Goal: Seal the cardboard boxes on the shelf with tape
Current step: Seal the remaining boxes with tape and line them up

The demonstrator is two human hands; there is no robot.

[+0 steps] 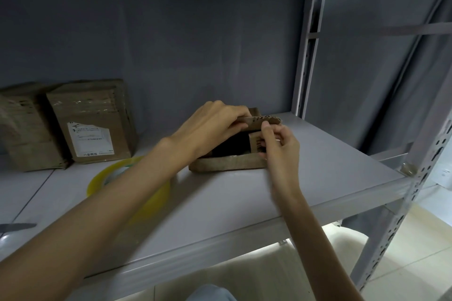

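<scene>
At far left on the shelf (244,193) stand two boxes (93,122) that look already taped — the nearer one bears a white label, its print too small to read. The tape roll (97,178), yellow-tinted, lies flat beside them, partly under the left forearm. The left hand (210,129) grips the far flap of the open box (227,164); the right hand (278,146) pinches a side flap inward. My judgement: flaps are not yet closed — taping this box remains.

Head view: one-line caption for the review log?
Both hands fold flaps of an open cardboard box beside a tape roll.
</scene>
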